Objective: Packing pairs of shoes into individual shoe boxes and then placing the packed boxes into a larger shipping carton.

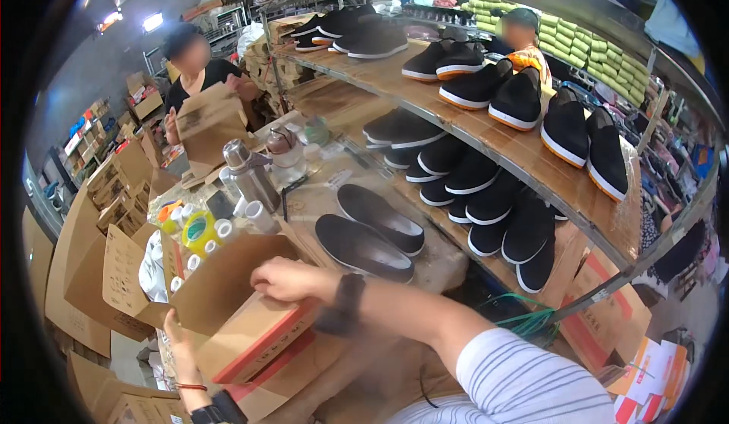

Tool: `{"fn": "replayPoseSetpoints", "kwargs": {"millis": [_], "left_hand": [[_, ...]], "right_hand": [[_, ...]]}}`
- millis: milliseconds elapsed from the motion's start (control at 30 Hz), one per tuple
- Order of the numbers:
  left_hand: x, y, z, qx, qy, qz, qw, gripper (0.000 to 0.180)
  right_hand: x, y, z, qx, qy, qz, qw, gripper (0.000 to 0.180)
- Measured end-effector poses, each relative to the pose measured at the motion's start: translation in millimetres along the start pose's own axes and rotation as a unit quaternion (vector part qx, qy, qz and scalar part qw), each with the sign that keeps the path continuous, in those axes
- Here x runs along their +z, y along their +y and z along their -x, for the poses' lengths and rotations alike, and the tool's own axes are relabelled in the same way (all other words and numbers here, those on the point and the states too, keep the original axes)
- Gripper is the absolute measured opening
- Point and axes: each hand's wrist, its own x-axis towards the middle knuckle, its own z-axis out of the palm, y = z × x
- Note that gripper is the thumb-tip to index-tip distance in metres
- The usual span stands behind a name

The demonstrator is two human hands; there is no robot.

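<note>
A brown cardboard box (pixel 250 334) with a red stripe stands in front of me, its top open. My right hand (pixel 285 278) is closed, fingers curled at the box's upper edge; the fingertips are partly hidden. My left hand (pixel 179 348) is at the box's left side, fingers stretched upward along the cardboard. Just beyond the box, a pair of black slip-on shoes, a nearer shoe (pixel 361 248) and a farther shoe (pixel 382 217), lies on the worktable (pixel 323 196). Black bands circle both my wrists.
A metal rack (pixel 456 116) on the right carries several pairs of black shoes (pixel 520 97). Tape rolls (pixel 199 230), a steel flask (pixel 250 173) and a glass jar (pixel 285 158) stand left. Across the table a person holds a carton (pixel 213 128). Another person is behind the rack.
</note>
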Motion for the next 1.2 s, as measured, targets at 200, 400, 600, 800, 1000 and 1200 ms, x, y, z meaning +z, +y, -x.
{"fn": "replayPoseSetpoints", "kwargs": {"millis": [200,400,600,800,1000,1200], "left_hand": [[48,10,19,0.084,0.056,-0.497,0.862,0.108],[-46,-29,15,0.093,-0.030,-0.151,0.984,0.074],[102,36,58,0.102,0.112,-0.590,0.793,0.083],[81,63,69,0.205,0.131,-0.550,0.799,0.046],[112,-12,77,0.133,-0.001,-0.765,0.630,0.054],[109,-6,75,0.189,0.029,-0.755,0.627,0.053]], "right_hand": [[-35,2,24,-0.341,0.482,0.100,0.801,0.007],[-7,11,37,0.016,0.190,0.087,0.978,0.064],[-36,-4,51,0.089,0.093,0.102,0.986,0.066],[-25,11,64,-0.111,0.279,-0.148,0.942,0.041],[-83,111,120,0.150,0.293,0.385,0.862,0.039],[-69,169,113,0.296,0.163,0.420,0.842,0.021]]}}
